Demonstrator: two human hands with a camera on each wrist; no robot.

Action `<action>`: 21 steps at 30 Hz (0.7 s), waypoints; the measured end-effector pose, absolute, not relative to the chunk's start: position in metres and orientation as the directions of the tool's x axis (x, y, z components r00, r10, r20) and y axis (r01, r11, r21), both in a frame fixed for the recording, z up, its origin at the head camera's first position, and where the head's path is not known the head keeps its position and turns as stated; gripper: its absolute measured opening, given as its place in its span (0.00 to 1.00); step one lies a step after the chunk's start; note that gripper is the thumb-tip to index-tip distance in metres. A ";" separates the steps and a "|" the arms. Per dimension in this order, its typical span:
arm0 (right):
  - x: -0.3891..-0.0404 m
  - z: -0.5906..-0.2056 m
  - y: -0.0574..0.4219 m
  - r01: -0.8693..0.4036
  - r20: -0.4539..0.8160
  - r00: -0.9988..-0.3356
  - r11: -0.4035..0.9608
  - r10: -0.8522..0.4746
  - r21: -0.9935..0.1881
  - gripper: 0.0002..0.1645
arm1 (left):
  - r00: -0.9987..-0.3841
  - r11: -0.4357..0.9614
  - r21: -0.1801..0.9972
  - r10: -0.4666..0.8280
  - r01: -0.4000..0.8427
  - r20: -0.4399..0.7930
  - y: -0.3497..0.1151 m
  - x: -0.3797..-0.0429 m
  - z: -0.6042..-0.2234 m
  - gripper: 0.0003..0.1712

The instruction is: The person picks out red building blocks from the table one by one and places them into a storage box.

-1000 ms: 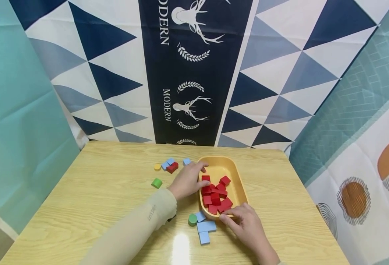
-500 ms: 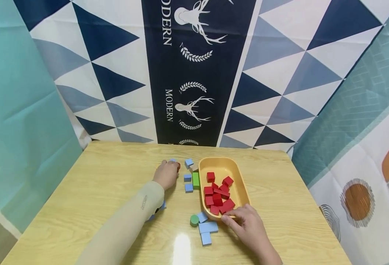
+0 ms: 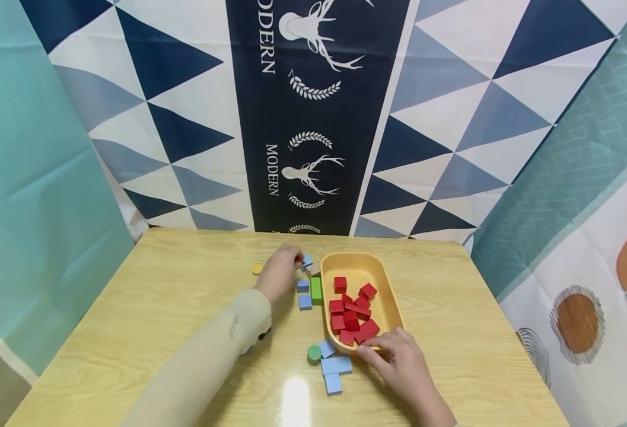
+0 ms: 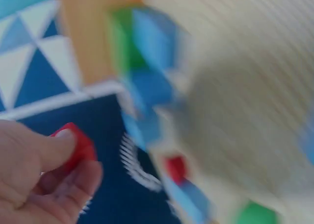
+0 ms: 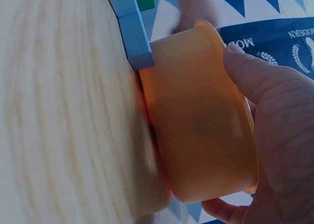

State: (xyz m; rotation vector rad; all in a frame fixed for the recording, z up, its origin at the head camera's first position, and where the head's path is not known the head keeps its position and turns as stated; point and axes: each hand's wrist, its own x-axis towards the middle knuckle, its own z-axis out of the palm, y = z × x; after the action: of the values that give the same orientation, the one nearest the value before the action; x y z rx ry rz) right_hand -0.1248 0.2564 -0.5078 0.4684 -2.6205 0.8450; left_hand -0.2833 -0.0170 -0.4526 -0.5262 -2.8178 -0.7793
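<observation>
My left hand (image 3: 280,273) is raised over the far part of the table, left of the yellow-orange bin (image 3: 385,281). Between thumb and fingers it pinches a red block (image 4: 82,148), seen in the left wrist view. Several red blocks (image 3: 350,321) lie inside the bin, mostly at its near left. My right hand (image 3: 401,363) grips the bin's near rim, its thumb (image 5: 245,69) on the rim in the right wrist view. Another red block (image 4: 176,168) sits beside a blue block on the table, blurred; in the head view my left hand hides that spot.
Blue blocks (image 3: 303,286) and a long green block (image 3: 316,291) lie along the bin's left side. A green cylinder (image 3: 314,354) and flat blue blocks (image 3: 337,365) lie at its near left corner. A yellow round piece (image 3: 257,269) sits left of my left hand.
My left hand went left from the bin's edge to the red blocks at the back, then came back rightward with one pinched. My right hand stays on the rim.
</observation>
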 end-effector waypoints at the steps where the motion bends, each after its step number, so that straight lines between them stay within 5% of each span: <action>1: -0.125 -0.507 0.257 -0.412 0.424 -0.883 0.767 -0.203 -0.492 0.06 | -0.914 0.768 0.500 0.296 0.401 0.278 -0.009 -0.281 -0.445 0.03; 6: -0.125 -0.506 0.258 -0.449 0.459 -0.860 0.755 -0.222 -0.477 0.05 | -0.852 0.644 0.559 0.426 0.522 0.304 0.028 -0.264 -0.427 0.08; 13: -0.127 -0.508 0.257 -0.537 0.544 -0.797 0.717 -0.261 -0.444 0.04 | -0.737 0.558 0.529 0.642 0.639 0.212 0.061 -0.244 -0.451 0.10; 18: -0.127 -0.509 0.259 -0.539 0.546 -0.794 0.723 -0.267 -0.431 0.04 | -0.600 0.567 0.278 0.799 0.776 0.043 0.076 -0.229 -0.463 0.20; 21: -0.128 -0.510 0.259 -0.534 0.537 -0.799 0.729 -0.269 -0.429 0.04 | -0.598 0.590 0.146 0.802 0.794 0.010 0.082 -0.225 -0.465 0.22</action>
State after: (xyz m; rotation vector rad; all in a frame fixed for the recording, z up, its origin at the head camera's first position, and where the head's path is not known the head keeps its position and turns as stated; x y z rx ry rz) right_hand -0.1279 0.2594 -0.5099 0.6139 -2.4878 0.8094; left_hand -0.2252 0.0817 -0.4652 -1.4318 -2.8516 -0.2166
